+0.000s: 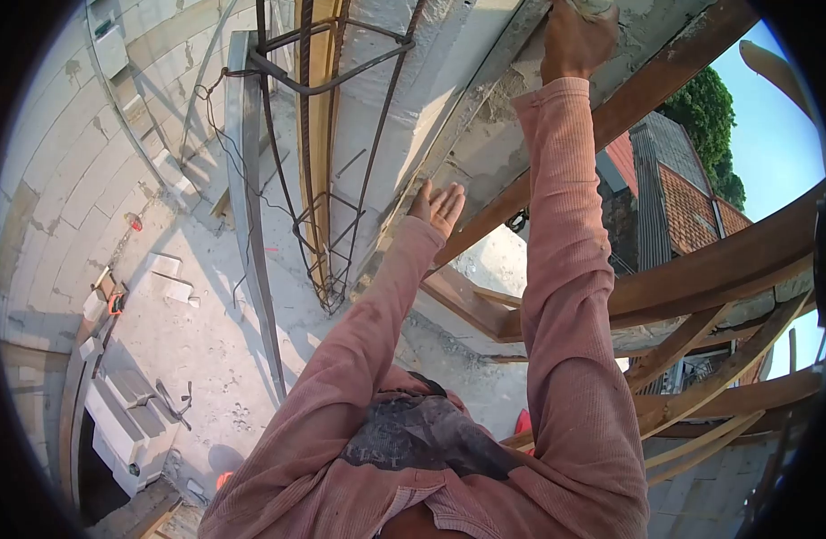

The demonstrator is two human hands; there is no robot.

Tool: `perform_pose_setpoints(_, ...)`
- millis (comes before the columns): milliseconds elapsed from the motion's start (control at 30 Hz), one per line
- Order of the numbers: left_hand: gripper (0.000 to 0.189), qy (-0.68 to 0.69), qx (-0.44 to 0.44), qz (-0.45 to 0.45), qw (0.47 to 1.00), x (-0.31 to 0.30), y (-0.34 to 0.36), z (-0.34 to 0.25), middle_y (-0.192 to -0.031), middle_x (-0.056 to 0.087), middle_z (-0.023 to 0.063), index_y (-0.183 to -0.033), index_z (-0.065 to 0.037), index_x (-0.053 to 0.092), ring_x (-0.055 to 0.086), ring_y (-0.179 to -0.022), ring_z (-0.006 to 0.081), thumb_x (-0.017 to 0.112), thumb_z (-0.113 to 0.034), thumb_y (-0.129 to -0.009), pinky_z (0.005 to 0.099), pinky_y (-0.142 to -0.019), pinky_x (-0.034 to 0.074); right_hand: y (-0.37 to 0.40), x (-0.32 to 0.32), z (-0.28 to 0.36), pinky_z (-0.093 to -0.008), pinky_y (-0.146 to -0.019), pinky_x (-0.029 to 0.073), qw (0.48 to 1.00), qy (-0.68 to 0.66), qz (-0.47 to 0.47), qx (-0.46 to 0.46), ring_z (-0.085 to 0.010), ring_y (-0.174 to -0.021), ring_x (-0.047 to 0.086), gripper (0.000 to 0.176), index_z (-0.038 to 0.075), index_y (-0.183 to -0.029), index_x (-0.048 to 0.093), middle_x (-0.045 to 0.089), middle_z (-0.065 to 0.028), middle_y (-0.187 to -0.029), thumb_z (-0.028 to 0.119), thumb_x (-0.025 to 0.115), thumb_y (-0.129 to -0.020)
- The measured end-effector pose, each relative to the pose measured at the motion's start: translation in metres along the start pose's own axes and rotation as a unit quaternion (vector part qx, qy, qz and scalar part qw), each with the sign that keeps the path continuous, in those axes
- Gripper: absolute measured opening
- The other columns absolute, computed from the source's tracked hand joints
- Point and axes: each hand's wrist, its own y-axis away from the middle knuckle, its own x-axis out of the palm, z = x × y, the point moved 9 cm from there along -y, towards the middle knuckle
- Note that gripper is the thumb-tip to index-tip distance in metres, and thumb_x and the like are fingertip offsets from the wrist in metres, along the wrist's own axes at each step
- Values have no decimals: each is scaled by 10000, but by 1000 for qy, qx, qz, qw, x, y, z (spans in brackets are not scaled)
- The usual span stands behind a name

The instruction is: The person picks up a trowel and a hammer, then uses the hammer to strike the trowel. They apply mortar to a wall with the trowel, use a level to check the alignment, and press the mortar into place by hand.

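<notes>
My left hand (438, 207) lies against the grey, mortar-smeared wall surface (496, 148), fingers stretched and holding nothing. Higher up, at the top edge of the view, my right hand (580, 40) is closed around a pale, greyish thing (596, 6), mostly cut off by the frame; I cannot tell what it is. Wet-looking grey mortar (651, 34) spreads on the wall beside that hand. A brown wooden beam (672, 56) runs slantwise along the wall's outer edge, just right of both hands.
Left of my hands stands a rebar cage (307, 81) with a timber post (320, 135) inside. A metal channel (251, 207) leans beside it. Curved wooden beams (700, 283) cross on the right, above neighbouring roofs (691, 207). Blocks (126, 422) lie on the floor far below left.
</notes>
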Motion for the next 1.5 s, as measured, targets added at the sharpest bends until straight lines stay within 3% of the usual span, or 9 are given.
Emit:
perform_pose_setpoints(100, 371, 138, 18, 32, 990, 15, -29, -9, -1420, 578, 228, -1400, 49, 499, 597, -1295, 366, 530, -102, -1062, 451, -1065, 577, 2, 0, 3, -371, -908, 515, 999, 45, 11, 24, -256, -1023, 694, 413, -40, -1163, 693, 745, -170, -1090, 186, 826, -843)
perform_pose_setpoints(200, 350, 101, 40, 17, 994, 30, -33, -11, -1369, 616, 208, -1335, 81, 528, 630, -1247, 343, 575, -111, -1046, 435, -1042, 602, -1, -10, 24, -374, -911, 514, 978, 128, -73, -148, -265, -1016, 691, 465, -38, -1204, 670, 740, -178, -1087, 192, 832, -834)
perform_pose_setpoints(400, 288, 210, 33, 27, 977, 26, -60, -10, -1378, 614, 224, -1308, 36, 608, 636, -1241, 352, 548, -8, -1030, 452, -1017, 607, -16, -3, 14, -384, -907, 519, 983, 132, 120, -45, -290, -1022, 690, 547, -53, -1264, 622, 731, -193, -1130, 205, 835, -830)
perform_pose_setpoints(500, 300, 181, 49, 38, 981, 26, -55, -10, -1381, 617, 206, -1325, 30, 602, 637, -1239, 350, 546, -17, -1034, 431, -1022, 605, -3, -8, 17, -375, -908, 518, 988, 105, 105, -34, -256, -1025, 686, 524, -42, -1259, 635, 728, -188, -1137, 212, 829, -844)
perform_pose_setpoints(567, 299, 195, 42, 12, 980, 24, -61, -10, -1386, 618, 191, -1326, 32, 602, 640, -1237, 337, 543, -33, -1040, 412, -1025, 604, 0, -19, 8, -371, -809, 550, 981, 176, 70, -49, -234, -843, 723, 385, 32, -994, 662, 760, -107, -928, 313, 867, -829)
perform_pose_setpoints(800, 334, 187, 29, 52, 981, 23, -53, -6, -1354, 643, 197, -1382, -32, 579, 679, -1193, 279, 530, -161, -1079, 348, -979, 630, 26, -46, 11, -257, -806, 515, 996, 11, 58, 61, -107, -837, 643, 323, 15, -1029, 635, 700, -32, -920, 223, 842, -896)
perform_pose_setpoints(900, 336, 195, 55, 39, 978, 22, -62, -9, -1374, 628, 190, -1355, 74, 580, 660, -1213, 302, 550, -52, -1046, 357, -1001, 619, 20, -35, 9, -259, -818, 505, 996, 47, 59, 52, -103, -873, 633, 301, 28, -1016, 641, 698, -19, -941, 207, 846, -886)
perform_pose_setpoints(1200, 420, 212, -46, 72, 974, 33, -49, -1, -1419, 601, 197, -1422, 93, 498, 633, -1265, 322, 454, -168, -1095, 402, -1011, 614, 6, -14, 15, -367, -808, 527, 985, 163, -16, 49, -233, -818, 685, 336, 50, -929, 630, 717, -106, -880, 250, 873, -809)
perform_pose_setpoints(1500, 237, 154, -81, -1, 985, 23, -60, -12, -1300, 665, 240, -1240, 0, 648, 652, -1224, 384, 581, -112, -1042, 487, -984, 622, 3, -2, 28, -437, -788, 543, 971, 229, -38, -58, -363, -861, 725, 358, 21, -1061, 578, 719, -196, -940, 154, 815, -828)
